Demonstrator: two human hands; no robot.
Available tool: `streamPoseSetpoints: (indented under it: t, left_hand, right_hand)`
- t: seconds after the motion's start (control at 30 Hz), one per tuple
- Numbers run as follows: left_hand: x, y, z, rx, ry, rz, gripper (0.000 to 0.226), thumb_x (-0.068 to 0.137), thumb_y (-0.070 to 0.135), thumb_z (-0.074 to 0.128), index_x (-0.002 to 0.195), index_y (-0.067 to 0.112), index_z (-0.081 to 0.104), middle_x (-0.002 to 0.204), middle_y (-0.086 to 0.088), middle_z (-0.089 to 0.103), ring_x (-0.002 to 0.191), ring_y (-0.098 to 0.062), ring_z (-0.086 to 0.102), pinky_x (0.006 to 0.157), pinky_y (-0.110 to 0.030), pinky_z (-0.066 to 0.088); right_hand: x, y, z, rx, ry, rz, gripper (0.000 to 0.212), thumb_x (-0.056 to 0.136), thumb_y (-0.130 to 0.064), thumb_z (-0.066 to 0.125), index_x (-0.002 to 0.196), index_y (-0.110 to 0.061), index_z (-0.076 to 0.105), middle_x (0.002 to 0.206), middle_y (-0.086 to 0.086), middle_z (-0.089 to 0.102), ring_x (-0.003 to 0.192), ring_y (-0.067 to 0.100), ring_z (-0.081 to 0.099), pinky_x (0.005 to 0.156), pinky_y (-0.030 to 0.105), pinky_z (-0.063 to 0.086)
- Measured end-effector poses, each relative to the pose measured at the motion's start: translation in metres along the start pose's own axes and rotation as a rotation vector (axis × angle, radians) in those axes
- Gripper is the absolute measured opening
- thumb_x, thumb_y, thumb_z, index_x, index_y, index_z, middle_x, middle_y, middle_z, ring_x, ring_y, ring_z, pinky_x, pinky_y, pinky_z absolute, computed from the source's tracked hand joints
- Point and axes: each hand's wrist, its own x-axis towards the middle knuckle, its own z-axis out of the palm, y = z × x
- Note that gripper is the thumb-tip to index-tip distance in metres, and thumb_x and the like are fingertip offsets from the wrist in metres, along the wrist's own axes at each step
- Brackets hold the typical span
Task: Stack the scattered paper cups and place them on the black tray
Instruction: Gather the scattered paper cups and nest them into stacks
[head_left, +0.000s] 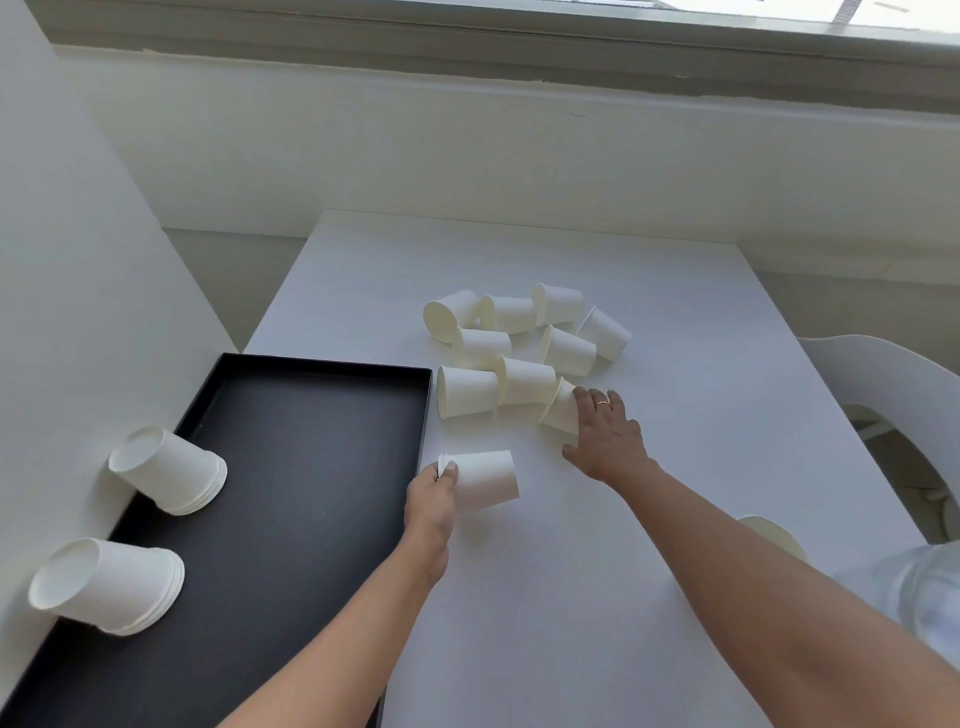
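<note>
A person's left hand (434, 491) grips a short held stack (485, 480) of white paper cups by its rim end. The fingers curl round it, and it lies sideways over the white worktop (675, 519). The right hand (608, 436) is spread wide. Its fingers lie fairly straight on a loose cup (561, 413) that is on its side, with the thumb out beside it, not yet closed round it. Just beyond those fingertips lie the scattered cups (519, 343), the nearest touching the loose cup. Just left of the left hand sits the black tray (322, 366), bearing two finished stacks (166, 470) (104, 584). The right hand should probably close lightly, so the thin wall does not crush. It should lift the cup clear of its neighbours and slide it squarely onto the held stack.
</note>
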Motion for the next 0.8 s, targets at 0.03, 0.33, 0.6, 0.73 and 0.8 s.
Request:
streamPoseSetpoints:
  t: [0.03,0.33,0.6,0.73,0.8]
  left_hand:
    - [0.0,0.001,0.0,0.002,-0.003,0.0,0.02,0.098,0.019,0.04,0.089,0.012,0.056,0.097,-0.009,0.057,0.09,-0.023,0.049,0.08,-0.032,0.035]
    - [-0.007,0.003,0.004,0.02,-0.035,0.015,0.024,0.098,0.02,0.039,0.083,0.018,0.057,0.091,-0.002,0.058,0.088,-0.021,0.05,0.081,-0.031,0.036]
    - [-0.006,0.009,0.0,0.023,0.028,0.071,0.021,0.098,0.02,0.039,0.089,0.011,0.056,0.093,-0.006,0.058,0.087,-0.021,0.051,0.079,-0.03,0.038]
    - [-0.007,0.006,0.002,0.033,0.065,0.09,0.024,0.098,0.021,0.037,0.096,0.004,0.054,0.093,-0.007,0.055,0.086,-0.02,0.048,0.074,-0.029,0.037]
    - [-0.007,0.005,0.003,0.05,0.078,0.094,0.024,0.098,0.022,0.036,0.097,0.005,0.053,0.092,-0.003,0.055,0.085,-0.017,0.047,0.07,-0.025,0.037]
  right_hand:
    - [-0.001,0.002,0.001,-0.008,0.008,0.006,0.076,0.087,-0.029,0.056,0.146,-0.014,0.011,0.151,0.006,0.02,0.144,0.028,0.008,0.104,0.047,0.033]
    - [-0.002,0.006,0.001,0.059,0.001,-0.006,0.081,0.086,-0.033,0.059,0.147,-0.014,0.009,0.154,0.001,0.016,0.144,0.023,0.009,0.105,0.044,0.032]
    - [-0.017,-0.004,0.01,0.068,-0.077,-0.035,0.062,0.078,-0.022,0.063,0.132,-0.017,0.033,0.129,0.003,0.042,0.12,0.025,0.037,0.09,0.038,0.035]
    - [-0.032,-0.01,0.017,0.118,-0.109,-0.097,0.062,0.074,-0.018,0.065,0.129,-0.02,0.035,0.126,0.001,0.043,0.118,0.024,0.038,0.088,0.036,0.035]
    - [-0.038,-0.014,0.02,0.145,-0.119,-0.148,0.062,0.073,-0.019,0.065,0.128,-0.021,0.036,0.126,0.001,0.043,0.118,0.024,0.039,0.088,0.036,0.036]
